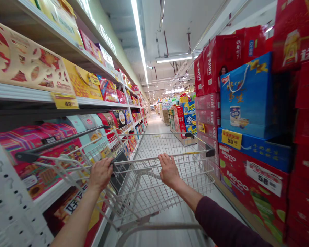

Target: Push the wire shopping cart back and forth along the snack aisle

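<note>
Left hand (100, 174) gripping cart handle (141, 159), fingers curled round; right hand (169, 170) holding too, fingers spread over bar. Risk: veering cart (154, 145) clipping shelf (20, 92), toppling stacked boxes (254, 185).

Silver wire shopping cart (154, 192) — upright.

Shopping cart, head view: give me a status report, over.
Left hand and right hand gripping the shopping cart handle. Shelf of boxed goods close on left; stacked red gift boxes close on right.
</note>
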A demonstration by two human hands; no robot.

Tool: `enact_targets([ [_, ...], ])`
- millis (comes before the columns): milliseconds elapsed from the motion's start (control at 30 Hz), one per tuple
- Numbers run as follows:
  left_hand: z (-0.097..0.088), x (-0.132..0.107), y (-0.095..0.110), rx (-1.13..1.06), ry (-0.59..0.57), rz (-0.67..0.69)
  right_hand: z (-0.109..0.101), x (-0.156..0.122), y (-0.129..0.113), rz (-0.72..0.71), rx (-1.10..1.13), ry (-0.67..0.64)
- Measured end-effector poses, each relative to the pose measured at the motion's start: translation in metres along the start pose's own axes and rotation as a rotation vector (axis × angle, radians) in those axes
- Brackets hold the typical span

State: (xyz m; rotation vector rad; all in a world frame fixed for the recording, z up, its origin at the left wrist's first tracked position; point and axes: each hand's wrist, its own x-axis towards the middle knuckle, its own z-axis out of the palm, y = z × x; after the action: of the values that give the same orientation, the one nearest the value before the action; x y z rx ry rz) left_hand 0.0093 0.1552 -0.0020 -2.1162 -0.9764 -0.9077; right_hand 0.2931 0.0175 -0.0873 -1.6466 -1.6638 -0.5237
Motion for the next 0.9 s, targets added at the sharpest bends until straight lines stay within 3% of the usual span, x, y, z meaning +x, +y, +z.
enact_targets([
  [133,-0.003,-0.007,-0.023,0.031,0.023,-0.061,0.004,-0.001,-0.001,0.005,0.024,0.014],
  [267,0.001,-0.007,-0.022,0.018,0.051,-0.066,0.006,-0.001,-0.003,0.017,0.046,0.027],
  [533,0.016,0.003,0.046,-0.035,0.117,0.006,0.006,0.0,-0.007,0.06,0.087,0.037],
  [733,0.022,0.008,0.075,-0.031,0.134,0.06,-0.004,0.0,-0.007,0.076,0.09,0.031],
  [900,0.03,0.014,0.122,-0.088,0.12,0.057,-0.007,-0.003,-0.007,0.08,0.105,0.027],
])
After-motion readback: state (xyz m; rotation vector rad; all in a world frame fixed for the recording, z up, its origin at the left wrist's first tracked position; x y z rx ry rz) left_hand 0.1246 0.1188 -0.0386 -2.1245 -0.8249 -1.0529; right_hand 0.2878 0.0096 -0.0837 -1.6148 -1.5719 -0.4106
